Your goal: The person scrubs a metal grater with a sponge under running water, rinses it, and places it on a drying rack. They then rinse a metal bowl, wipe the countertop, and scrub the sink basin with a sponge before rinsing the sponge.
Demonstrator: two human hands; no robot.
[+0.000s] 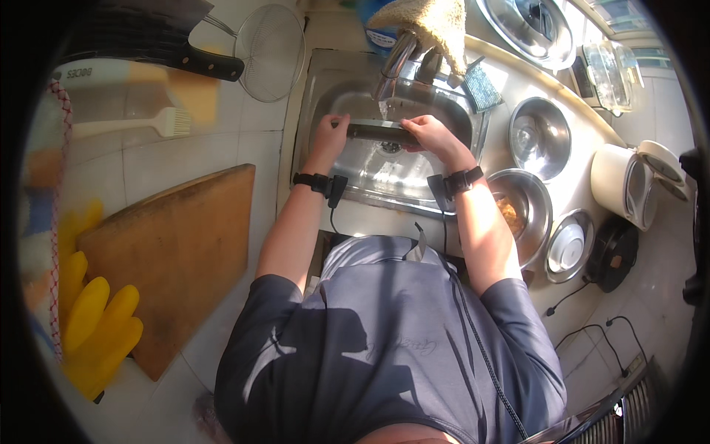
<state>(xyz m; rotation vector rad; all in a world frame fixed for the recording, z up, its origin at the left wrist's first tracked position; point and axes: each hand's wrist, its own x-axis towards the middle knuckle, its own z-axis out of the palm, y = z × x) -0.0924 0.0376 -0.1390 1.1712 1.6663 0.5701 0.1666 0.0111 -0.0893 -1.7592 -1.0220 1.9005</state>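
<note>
Both my hands hold a dark, flat dish-like piece with a pale rim (380,134), seen nearly edge-on, so its exact kind cannot be told. My left hand (331,139) grips its left end and my right hand (435,137) its right end, thumbs on top. It is level above the stainless steel sink (355,186), partly covering the drain (391,147). Water (383,109) falls from the metal faucet (392,69) just behind the rim. A yellowish cloth (430,19) drapes over the faucet.
Right of the sink stand a steel bowl (539,139), another bowl (535,216) with brownish food, and a small dish (568,247). A scouring pad (482,86) lies at the sink corner. A cutting board (183,261), yellow rubber gloves (102,327) and a cleaver (211,64) are on the left.
</note>
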